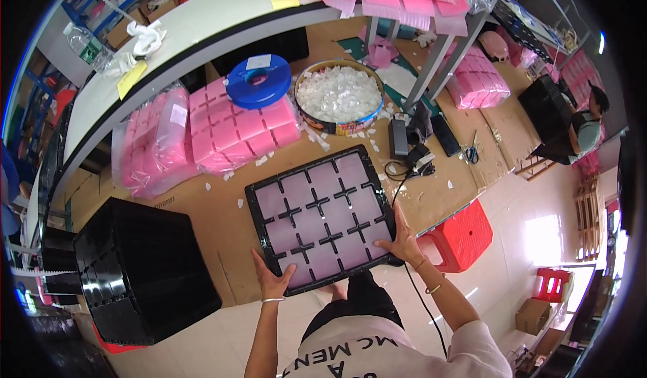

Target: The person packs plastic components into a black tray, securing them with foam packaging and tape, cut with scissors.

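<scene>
A black plastic tray (317,208) lies tilted over the front edge of the table. Its compartments show pale lilac-pink bottoms, parted by black cross-shaped dividers. My left hand (273,281) grips its near left corner, thumb on the rim and fingers along the outside. On the right side, my right hand (404,242) holds the tray with the thumb over the edge and the other fingers against the outer wall. Part of the fingers on both hands is hidden by the tray.
A stack of black trays (151,270) stands at the left. Behind lie pink foam blocks (236,132), a blue tape reel (258,81) and a round tin (338,98) of white scraps. At right are a phone (445,135), scissors (472,153), a cable and a red stool (465,236).
</scene>
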Action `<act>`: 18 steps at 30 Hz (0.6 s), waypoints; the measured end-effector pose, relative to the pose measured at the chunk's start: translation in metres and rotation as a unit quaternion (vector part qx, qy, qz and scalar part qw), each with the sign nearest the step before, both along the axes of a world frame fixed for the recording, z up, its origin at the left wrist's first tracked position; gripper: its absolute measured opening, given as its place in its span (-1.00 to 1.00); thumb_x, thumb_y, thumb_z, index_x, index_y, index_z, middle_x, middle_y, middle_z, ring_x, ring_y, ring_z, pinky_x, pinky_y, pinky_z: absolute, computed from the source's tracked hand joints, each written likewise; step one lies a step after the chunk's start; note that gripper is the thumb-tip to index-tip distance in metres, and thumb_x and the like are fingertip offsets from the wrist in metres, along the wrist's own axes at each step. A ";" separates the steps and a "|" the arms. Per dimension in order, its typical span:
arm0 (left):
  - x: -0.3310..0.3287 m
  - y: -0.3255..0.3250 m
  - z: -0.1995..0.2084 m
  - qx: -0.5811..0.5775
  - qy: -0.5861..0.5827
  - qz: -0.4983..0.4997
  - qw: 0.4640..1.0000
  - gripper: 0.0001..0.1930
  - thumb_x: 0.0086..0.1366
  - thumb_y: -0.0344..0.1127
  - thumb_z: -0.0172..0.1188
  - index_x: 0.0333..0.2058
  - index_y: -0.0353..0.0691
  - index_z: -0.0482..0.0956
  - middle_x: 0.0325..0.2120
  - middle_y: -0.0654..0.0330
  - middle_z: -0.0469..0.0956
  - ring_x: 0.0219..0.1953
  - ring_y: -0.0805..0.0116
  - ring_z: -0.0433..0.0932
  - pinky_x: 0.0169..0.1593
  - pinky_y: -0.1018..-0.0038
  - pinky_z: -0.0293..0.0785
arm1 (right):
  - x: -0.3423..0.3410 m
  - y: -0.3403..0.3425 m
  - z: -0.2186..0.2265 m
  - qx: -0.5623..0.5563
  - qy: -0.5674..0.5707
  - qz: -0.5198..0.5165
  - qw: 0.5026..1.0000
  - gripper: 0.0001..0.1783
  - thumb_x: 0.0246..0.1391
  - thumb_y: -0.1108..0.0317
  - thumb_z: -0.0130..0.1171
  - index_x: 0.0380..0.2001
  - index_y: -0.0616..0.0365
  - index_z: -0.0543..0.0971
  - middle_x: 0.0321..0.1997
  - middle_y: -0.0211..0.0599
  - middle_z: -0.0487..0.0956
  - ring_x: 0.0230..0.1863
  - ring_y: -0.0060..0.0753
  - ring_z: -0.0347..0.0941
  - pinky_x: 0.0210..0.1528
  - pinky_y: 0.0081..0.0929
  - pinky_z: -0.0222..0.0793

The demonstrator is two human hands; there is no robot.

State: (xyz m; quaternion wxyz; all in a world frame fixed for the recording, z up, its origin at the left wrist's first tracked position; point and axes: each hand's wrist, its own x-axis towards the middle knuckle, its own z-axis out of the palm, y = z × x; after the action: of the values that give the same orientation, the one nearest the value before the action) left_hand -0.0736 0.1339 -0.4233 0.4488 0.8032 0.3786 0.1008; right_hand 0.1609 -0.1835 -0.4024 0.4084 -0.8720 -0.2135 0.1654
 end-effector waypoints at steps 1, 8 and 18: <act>-0.002 -0.006 0.006 0.000 0.013 -0.012 1.000 0.32 -0.03 -0.08 0.54 0.44 -0.24 -0.34 0.41 -0.23 -0.03 0.43 -0.06 0.04 0.44 0.25 0.01 | -0.008 -0.005 0.000 0.021 0.024 -0.016 0.999 0.34 -0.21 0.21 0.55 0.46 0.26 -0.15 0.47 0.21 0.08 0.52 0.07 -0.05 0.50 -0.25 -0.11; -0.025 0.007 -0.014 -0.322 -0.087 -0.058 0.941 0.21 0.04 -0.53 0.39 0.46 -0.17 -0.38 0.39 -0.07 0.05 0.36 0.17 0.18 0.36 0.37 0.15 | 0.001 -0.035 -0.013 0.071 0.101 0.055 0.991 0.20 -0.12 0.39 0.44 0.48 0.15 -0.10 0.51 0.05 0.07 0.54 -0.05 -0.08 0.51 -0.31 -0.16; -0.013 0.004 0.006 -0.256 -0.072 -0.073 0.961 0.20 0.02 -0.60 0.34 0.47 -0.03 -0.33 0.40 -0.08 0.04 0.37 0.18 0.16 0.33 0.40 0.20 | 0.007 -0.033 -0.004 0.090 0.168 0.058 0.980 0.16 -0.07 0.56 0.30 0.50 0.07 -0.17 0.49 0.00 0.12 0.49 -0.17 0.02 0.46 -0.38 -0.06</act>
State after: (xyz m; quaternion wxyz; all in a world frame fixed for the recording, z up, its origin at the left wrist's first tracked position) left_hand -0.0863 0.1374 -0.4176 0.6713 0.6778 0.2987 0.0250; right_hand 0.1682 -0.2163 -0.4066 0.5049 -0.7776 -0.2056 0.3133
